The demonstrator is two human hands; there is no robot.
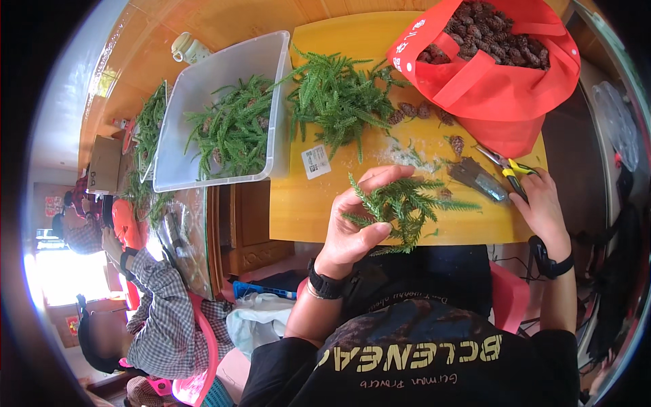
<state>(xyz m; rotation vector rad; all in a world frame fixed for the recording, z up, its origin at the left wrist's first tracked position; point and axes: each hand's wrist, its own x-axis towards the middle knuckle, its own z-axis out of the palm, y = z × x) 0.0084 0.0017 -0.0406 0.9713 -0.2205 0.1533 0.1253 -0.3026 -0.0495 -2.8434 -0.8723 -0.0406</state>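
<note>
Black T-shirt nearest, left fingers curved wide around green sprigs, right fingers gripping yellow-handled pliers

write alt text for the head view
A person's left hand holds green conifer sprigs over a yellow table; the right hand touches yellow-handled pliers. Beyond are a translucent plastic bin of greenery and a red bag of pinecones.

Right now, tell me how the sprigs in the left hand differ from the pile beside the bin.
The sprigs form a small bunch; the pile is much larger. The sprigs are in the left hand; the pile lies on the table. The sprigs are nearer the person; the pile is farther back. Both are green and needled.
</note>
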